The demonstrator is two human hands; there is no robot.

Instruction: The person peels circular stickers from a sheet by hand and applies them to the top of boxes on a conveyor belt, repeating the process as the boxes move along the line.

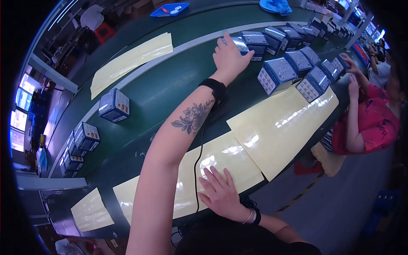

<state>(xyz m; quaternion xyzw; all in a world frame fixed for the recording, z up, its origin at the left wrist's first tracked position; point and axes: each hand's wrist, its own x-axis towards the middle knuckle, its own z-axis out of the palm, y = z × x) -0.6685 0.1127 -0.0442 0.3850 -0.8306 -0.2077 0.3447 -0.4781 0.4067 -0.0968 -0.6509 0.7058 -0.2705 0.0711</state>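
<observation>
My left hand (pixel 231 57) reaches across the green work surface to the end of a row of blue boxes. Its fingers and thumb spread around a small blue box (pixel 239 45), partly covered by the hand. Beside it stands another blue box (pixel 254 39), with more boxes farther along the row. On a pale yellow sheet (pixel 221 151) at the near edge, my right hand (pixel 221 193) lies with fingers spread and nothing in them. A black cable (pixel 196 170) runs over that sheet, between my arms.
To the right, a blue-and-white box (pixel 278 73) and several others stand grouped; a co-worker in a red shirt (pixel 365 123) touches one. A single box (pixel 114 105) and several more (pixel 87 137) stand left. A pale rail (pixel 140 68) borders the belt; beyond lies a blue tray (pixel 170 9).
</observation>
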